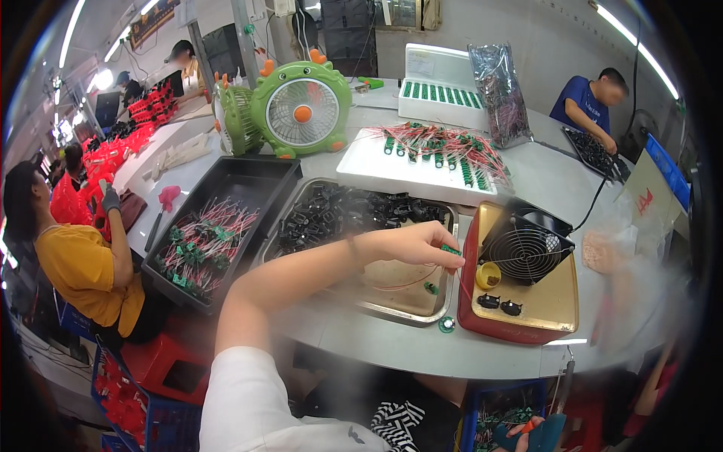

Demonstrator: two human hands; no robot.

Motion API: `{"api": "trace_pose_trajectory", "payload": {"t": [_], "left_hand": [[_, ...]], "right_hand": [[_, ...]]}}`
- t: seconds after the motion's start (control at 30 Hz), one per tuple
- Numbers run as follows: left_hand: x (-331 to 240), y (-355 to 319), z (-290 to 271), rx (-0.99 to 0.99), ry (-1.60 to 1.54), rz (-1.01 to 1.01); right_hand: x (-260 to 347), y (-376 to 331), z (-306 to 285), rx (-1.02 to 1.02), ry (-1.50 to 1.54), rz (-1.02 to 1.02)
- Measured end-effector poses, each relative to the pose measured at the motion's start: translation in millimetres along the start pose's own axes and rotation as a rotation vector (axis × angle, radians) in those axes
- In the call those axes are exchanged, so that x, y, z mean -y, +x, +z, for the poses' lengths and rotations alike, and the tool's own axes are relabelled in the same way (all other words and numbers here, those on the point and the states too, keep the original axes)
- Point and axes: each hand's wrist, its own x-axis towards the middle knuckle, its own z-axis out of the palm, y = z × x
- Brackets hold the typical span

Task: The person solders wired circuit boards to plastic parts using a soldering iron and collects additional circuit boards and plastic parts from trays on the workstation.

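Note:
My left hand reaches over the metal tray, pinching a small green circuit board trailing thin red wires. Below it, another small green board lies in the tray. Black plastic parts heap across the tray's far side. Just outside the near rim is a round board. At the bottom edge, my right hand shows only in part, its fingers curled at something orange and teal that I cannot name. A thin metal rod rises beside it.
Right of the tray, a red-and-gold tin carries a black fan, a yellow cup and two black parts. A black bin of wired boards stands left. Behind are a foam tray and green fan. Co-workers sit at both sides.

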Motion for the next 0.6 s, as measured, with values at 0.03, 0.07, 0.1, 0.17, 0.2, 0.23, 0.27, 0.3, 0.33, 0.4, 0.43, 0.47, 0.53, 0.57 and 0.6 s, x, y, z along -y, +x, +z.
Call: {"api": "trace_pose_trajectory", "payload": {"t": [0.03,0.07,0.1,0.17,0.2,0.23,0.27,0.3,0.33,0.4,0.43,0.47,0.53,0.57,0.6], "left_hand": [[-1,0,-1,-0.024,-0.026,-0.005],[-2,0,-2,-0.047,-0.052,-0.01],[-3,-1,-5,-0.049,-0.051,-0.009],[-6,-1,-9,0.03,0.004,-0.023],[-10,-1,-11,0.029,0.004,-0.022],[-16,-1,-11,0.075,0.044,-0.028],[-20,-1,-12,0.12,0.083,-0.034],[-19,-1,-11,0.117,0.084,-0.034],[-17,2,-9,0.096,0.021,-0.014],[-20,4,-3,0.07,-0.04,0.005],[-30,4,4,0.023,-0.039,0.028],[-35,5,9,-0.025,-0.037,0.051],[-34,17,17,0.018,-0.013,0.029],[-40,21,23,0.054,0.022,0.021],[-46,21,29,0.075,0.069,0.011]], "right_hand": [[-1,0,0,0.0,0.002,0.003],[-2,0,0,0.001,0.004,0.005],[-3,0,0,0.002,0.006,0.007],[-5,1,1,0.004,0.011,0.012],[-5,2,2,0.005,0.014,0.014],[-5,2,3,0.005,0.016,0.017],[-6,2,4,0.006,0.019,0.019],[-6,2,5,0.009,0.022,0.022],[-7,3,6,0.012,0.027,0.025],[-8,3,7,0.02,0.036,0.032],[-9,4,7,0.024,0.042,0.035],[-10,4,7,0.029,0.048,0.039],[-7,1,4,0.012,0.028,0.046],[-6,0,2,0.003,0.016,0.05],[-6,0,1,0.004,0.02,0.052]]}}
